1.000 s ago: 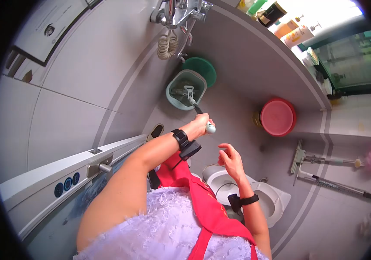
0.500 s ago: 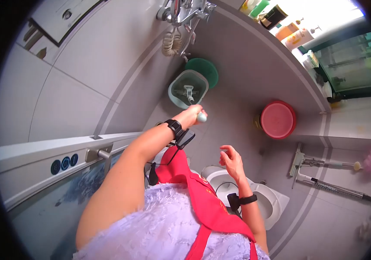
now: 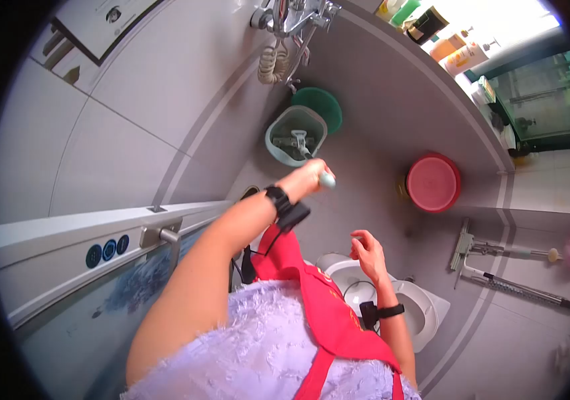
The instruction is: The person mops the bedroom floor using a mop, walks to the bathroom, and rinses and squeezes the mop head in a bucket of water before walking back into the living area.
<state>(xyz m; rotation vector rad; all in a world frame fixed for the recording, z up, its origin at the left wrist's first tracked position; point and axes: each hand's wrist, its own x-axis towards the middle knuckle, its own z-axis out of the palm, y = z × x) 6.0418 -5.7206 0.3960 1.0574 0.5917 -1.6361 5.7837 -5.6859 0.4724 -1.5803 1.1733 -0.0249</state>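
In the head view my left hand (image 3: 308, 179) is wrapped around the handle of a mop, with its pale green handle end (image 3: 327, 180) sticking out past my fingers. The mop's white bracket and flat head (image 3: 300, 141) are down inside a pale blue-green bucket (image 3: 270, 143). How wet the head is, I cannot tell. My right hand (image 3: 369, 257) hovers in the air above the toilet area, fingers loosely bent and apart, holding nothing.
A green basin (image 3: 328, 107) stands behind the bucket. A red basin (image 3: 434, 183) sits by the far wall. The white toilet (image 3: 425, 317) is below my right arm. Mops (image 3: 518, 290) hang on the right wall; shower taps (image 3: 292, 20) are overhead. Several bottles (image 3: 465, 59) line the sill.
The whole view has shifted slightly. My left hand and the mop's handle end have moved a little to the right relative to the bucket. My right hand stays empty.
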